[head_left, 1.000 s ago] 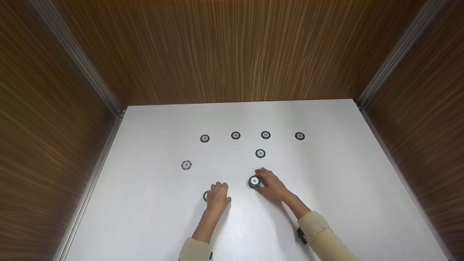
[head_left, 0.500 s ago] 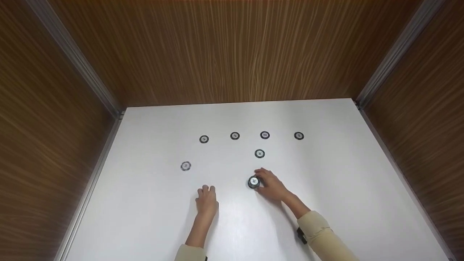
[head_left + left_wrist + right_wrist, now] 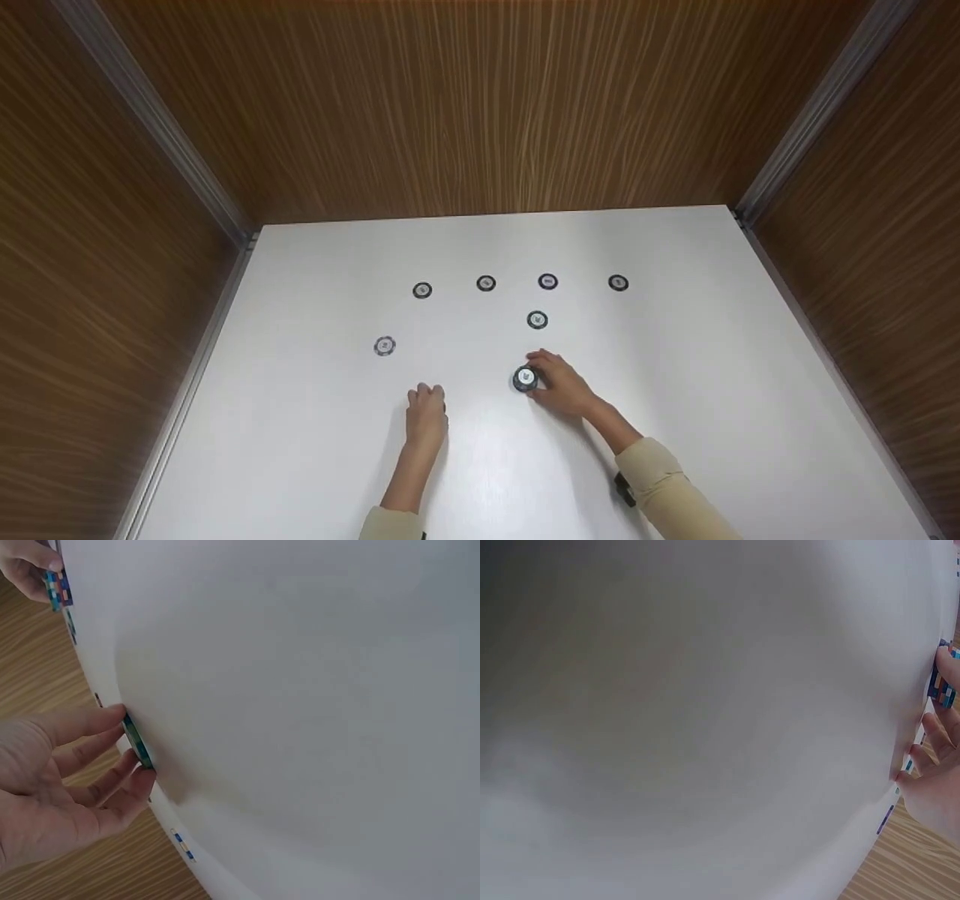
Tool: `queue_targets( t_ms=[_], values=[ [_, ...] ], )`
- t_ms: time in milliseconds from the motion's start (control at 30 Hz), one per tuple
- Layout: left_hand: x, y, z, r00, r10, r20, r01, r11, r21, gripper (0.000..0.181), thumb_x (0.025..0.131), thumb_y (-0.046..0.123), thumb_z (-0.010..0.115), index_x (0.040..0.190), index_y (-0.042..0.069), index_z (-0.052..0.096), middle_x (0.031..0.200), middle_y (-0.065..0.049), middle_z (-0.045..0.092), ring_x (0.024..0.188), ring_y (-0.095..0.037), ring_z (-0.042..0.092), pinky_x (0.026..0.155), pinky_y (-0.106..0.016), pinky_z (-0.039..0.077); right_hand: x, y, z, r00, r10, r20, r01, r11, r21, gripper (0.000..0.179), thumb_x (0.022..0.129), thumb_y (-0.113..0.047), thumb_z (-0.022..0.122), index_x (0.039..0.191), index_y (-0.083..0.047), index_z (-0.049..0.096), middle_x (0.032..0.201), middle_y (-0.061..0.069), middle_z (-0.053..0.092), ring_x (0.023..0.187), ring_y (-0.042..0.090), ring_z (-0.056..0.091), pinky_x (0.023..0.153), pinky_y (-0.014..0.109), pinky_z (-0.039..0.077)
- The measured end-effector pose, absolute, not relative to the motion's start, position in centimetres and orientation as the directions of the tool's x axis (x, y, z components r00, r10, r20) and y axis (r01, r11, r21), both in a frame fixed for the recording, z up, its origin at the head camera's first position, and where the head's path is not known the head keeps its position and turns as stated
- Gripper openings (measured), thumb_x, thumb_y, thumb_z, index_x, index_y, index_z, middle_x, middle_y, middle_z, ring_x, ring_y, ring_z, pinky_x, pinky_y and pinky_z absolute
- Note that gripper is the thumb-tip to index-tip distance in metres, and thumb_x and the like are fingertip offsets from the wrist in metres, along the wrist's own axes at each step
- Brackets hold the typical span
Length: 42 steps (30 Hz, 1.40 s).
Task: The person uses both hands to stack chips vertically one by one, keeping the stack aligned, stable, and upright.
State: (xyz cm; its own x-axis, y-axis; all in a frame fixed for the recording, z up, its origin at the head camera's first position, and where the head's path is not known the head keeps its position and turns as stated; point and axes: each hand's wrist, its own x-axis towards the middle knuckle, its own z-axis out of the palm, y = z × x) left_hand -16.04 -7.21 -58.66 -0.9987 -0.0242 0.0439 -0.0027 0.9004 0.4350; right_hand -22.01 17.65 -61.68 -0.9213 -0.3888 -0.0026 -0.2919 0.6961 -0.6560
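My left hand [image 3: 426, 418] pinches a green poker chip [image 3: 138, 741] between thumb and fingertips, low over the white table. In the head view the back of the hand hides most of that chip. To its right, my right hand [image 3: 562, 384] grips a short stack of poker chips [image 3: 526, 378] from the side, thumb in front and fingers behind. Chips of several colours show on the stack's edge [image 3: 940, 682] in the right wrist view. Just beyond the stack lies a single green-rimmed chip [image 3: 537, 320], flat on the table.
Along the back a row of dark-rimmed chips [image 3: 486, 283] lies spaced apart on the white table [image 3: 315, 420]. A grey-rimmed chip [image 3: 385, 346] is at the left. Wood-grain panels [image 3: 480, 112] wall the table at the back and both sides.
My left hand has moved left onto the green chip, which showed beside it a second ago, and now pinches it. My right hand stays on the stack.
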Motion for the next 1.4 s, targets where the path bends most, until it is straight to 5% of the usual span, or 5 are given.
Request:
queue_targets(
  t_ms=[567,1400],
  values=[
    [-17.2,-7.8,-58.1,-0.999,-0.017,-0.04,-0.036,0.858,0.513,0.016,0.071,0.0,0.073,0.086,0.002,0.069,0.087,-0.009,0.049,0.086,-0.026,0.049,0.077,-0.032,0.048,-22.0,17.7,-61.8,-0.91,-0.413,0.027,-0.332,0.689,-0.644,0.048,0.08,-0.016,0.071,0.122,-0.003,0.053,0.135,0.013,0.043,0.13,0.032,0.03,0.106,0.048,0.02],
    [-18.0,-5.7,-56.8,-0.999,0.011,-0.042,-0.012,0.861,0.508,0.018,0.074,-0.002,0.071,0.091,0.003,0.069,0.087,-0.009,0.049,0.088,-0.024,0.049,0.076,-0.03,0.049,-21.9,17.9,-61.5,-0.882,-0.462,0.09,-0.396,0.624,-0.674,0.05,0.079,-0.024,0.072,0.121,-0.008,0.05,0.129,0.014,0.048,0.13,0.036,0.029,0.108,0.047,0.014]
  ],
)
